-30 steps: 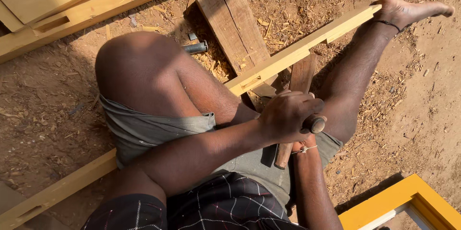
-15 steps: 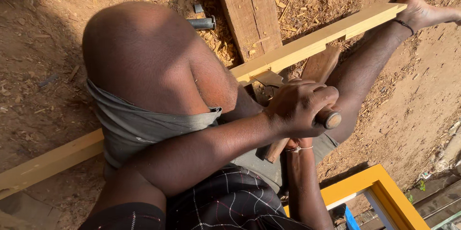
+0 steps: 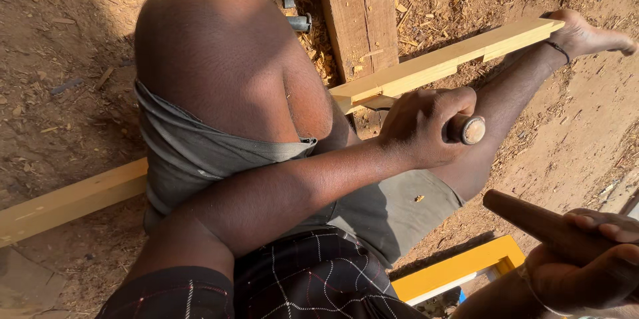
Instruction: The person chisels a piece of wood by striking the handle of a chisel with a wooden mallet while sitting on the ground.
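I sit on the dirt with a long pale wooden beam running under my bent knee. My left hand is closed around a round-ended wooden tool handle held just in front of the beam; the tool's tip is hidden. At the lower right, away from the beam, my right hand grips a dark wooden club. My bare foot rests against the beam's far end.
A dark brown plank lies under the beam, pointing away from me. A small metal piece lies beside it. A yellow-painted frame sits near my hip. Wood chips and shavings litter the dirt.
My right hand has drawn the dark club back from beside my left hand to the lower right. The left hand stays on its handle. The view has tilted closer over my knee.
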